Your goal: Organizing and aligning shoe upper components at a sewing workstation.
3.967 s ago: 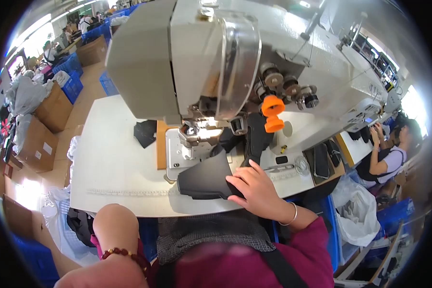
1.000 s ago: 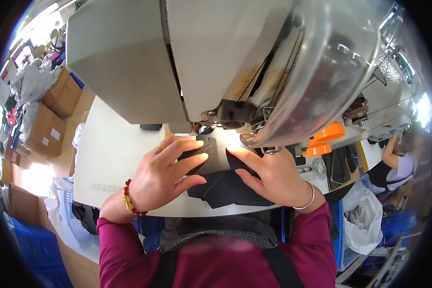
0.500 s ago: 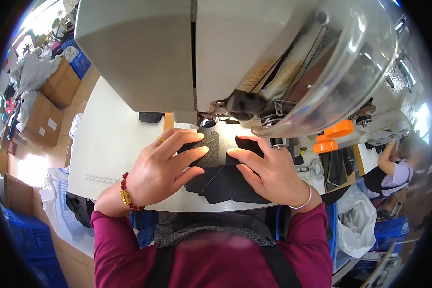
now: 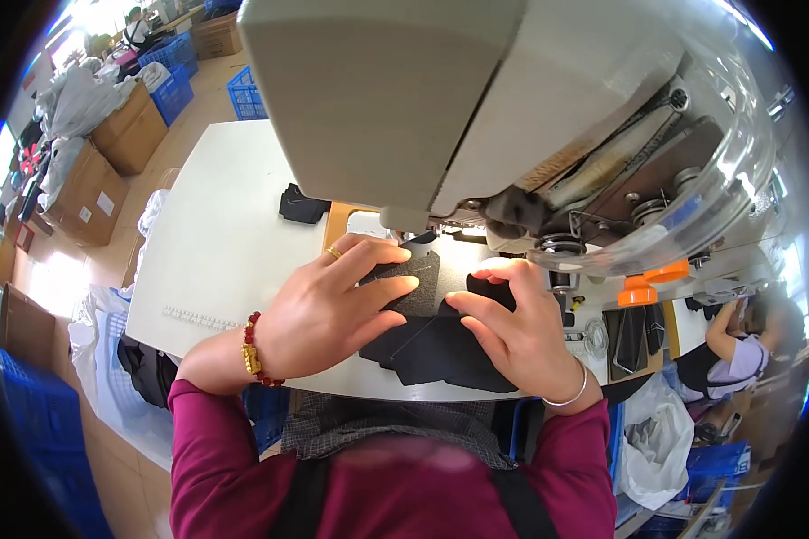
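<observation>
Black fabric (image 4: 449,355) lies on the white table under the head of a sewing machine (image 4: 382,108), with a thin line running across it. On it is a dark grey, rough-textured patch (image 4: 420,286) near the needle area. My left hand (image 4: 333,296) lies over the patch's left side, fingers spread and fingertips pressing down. On the right, my right hand (image 4: 526,332) rests its fingertips on the black fabric, fingers apart and bent. The needle itself is hard to make out behind the machine head.
A clear curved guard (image 4: 737,180) and orange knobs (image 4: 636,289) sit on the machine's right. A small black piece (image 4: 303,205) and a white ruler (image 4: 202,318) lie on the table's left. Cardboard boxes (image 4: 85,198) stand beyond; another person (image 4: 737,350) sits at right.
My view has shifted, so the machine appears farther right and more table shows on the left. Both hands stay on the fabric; my right fingers have lifted slightly.
</observation>
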Demonstrator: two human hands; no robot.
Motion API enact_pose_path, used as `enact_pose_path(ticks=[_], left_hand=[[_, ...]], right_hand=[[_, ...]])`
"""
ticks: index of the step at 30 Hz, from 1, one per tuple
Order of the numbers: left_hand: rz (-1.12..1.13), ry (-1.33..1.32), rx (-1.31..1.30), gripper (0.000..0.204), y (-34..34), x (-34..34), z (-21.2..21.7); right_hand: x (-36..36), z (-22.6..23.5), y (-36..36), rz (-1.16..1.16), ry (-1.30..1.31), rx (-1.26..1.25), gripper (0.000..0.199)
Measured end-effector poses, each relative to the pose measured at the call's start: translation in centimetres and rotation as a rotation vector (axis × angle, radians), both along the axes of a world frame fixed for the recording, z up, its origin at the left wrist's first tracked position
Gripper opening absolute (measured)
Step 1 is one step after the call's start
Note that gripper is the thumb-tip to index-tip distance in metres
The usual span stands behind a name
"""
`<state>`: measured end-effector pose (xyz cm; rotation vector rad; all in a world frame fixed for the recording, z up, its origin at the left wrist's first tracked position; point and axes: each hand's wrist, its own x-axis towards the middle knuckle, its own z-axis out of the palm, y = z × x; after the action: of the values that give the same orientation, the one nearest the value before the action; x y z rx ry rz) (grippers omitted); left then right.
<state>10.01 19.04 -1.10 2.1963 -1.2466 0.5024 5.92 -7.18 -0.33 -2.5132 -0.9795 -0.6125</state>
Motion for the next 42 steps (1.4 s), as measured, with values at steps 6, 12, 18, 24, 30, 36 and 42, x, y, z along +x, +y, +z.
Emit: enact_pose_path(ticks=[6,12,18,24,30,36,42], left_hand=[[-0.005,0.121,-0.009,0.038,0.3,0.1,0.1],[0.011,0.104,-0.038,0.040,0.4,0.1,0.1],[0.004,0.141,-0.058,0.037,0.4,0.3,0.1],[0.026,0.145,-0.075,0.040,0.3,0.2,0.2],[0.023,0.268,-0.082,0.039,0.4,0.1,0.2],[-0.003,0.223,-0.091,0.035,0.3,0.6,-0.1],[-0.014,0.235,-0.087,0.035,0.4,0.8,-0.2]], right_hand=[[0.0,0.2,0.1,0.009,-0.009,-0.004,0.037],[0.0,0.1,0.3,0.009,-0.017,-0.029,0.037],[0.1,0.1,0.3,0.013,-0.012,-0.010,0.036],[0.0,0.0,0.2,0.014,0.009,-0.004,0.036],[-0.2,-0.5,0.0,-0.019,0.028,0.020,0.036],[-0.2,-0.8,-0.3,-0.046,0.013,0.062,0.038],[0.2,-0.8,-0.1,-0.027,0.008,0.077,0.036]])
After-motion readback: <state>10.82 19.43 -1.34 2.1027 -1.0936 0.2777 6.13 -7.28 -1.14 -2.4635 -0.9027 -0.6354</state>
